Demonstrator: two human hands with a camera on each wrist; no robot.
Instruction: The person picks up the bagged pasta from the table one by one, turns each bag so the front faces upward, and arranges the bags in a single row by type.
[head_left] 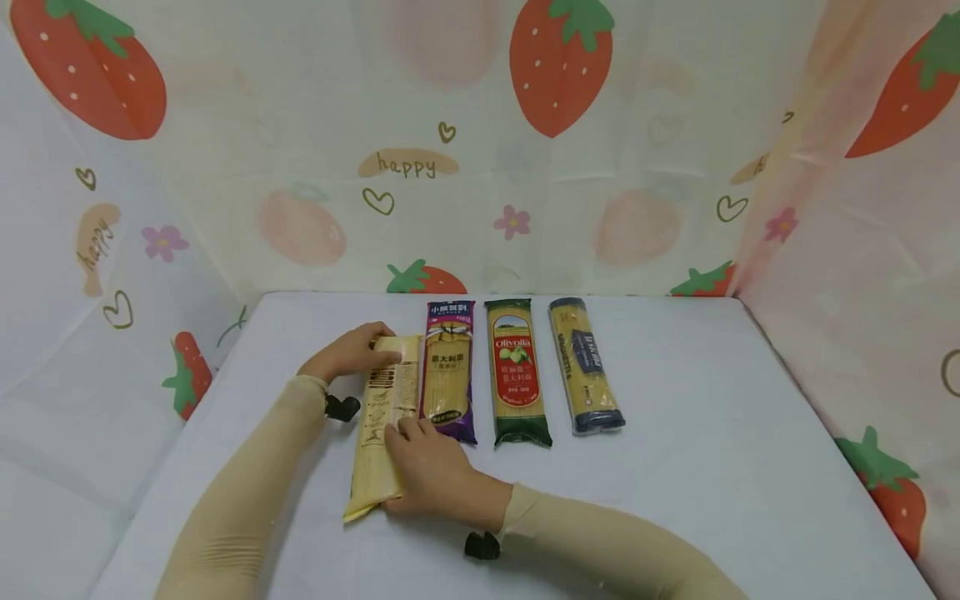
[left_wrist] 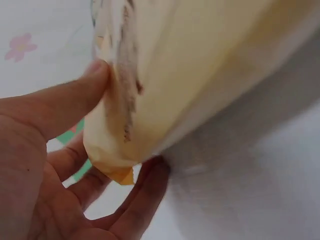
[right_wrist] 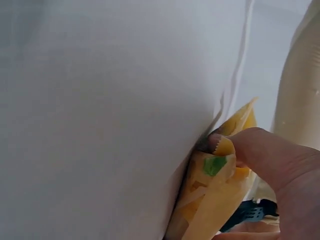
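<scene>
A pale yellow pasta packet [head_left: 378, 454] with brown print lies lengthwise at the left of the row, its near end angled slightly left. My left hand [head_left: 349, 352] grips the far end; in the left wrist view the thumb [left_wrist: 85, 92] presses one side while the fingers reach round the end. With my right hand [head_left: 438, 473] I hold the near right edge, fingers over the top. The right wrist view shows the thumb [right_wrist: 255, 150] against the packet's crimped yellow end [right_wrist: 225, 146]. Close beside it lies a purple spaghetti packet [head_left: 447, 367].
Further right lie a red-and-green Olivoila spaghetti packet [head_left: 517, 371] and a blue-ended spaghetti packet [head_left: 587, 367], its near end turned right. All are on a white-covered table [head_left: 720, 467]. A strawberry-print curtain [head_left: 480, 192] encloses the back and sides.
</scene>
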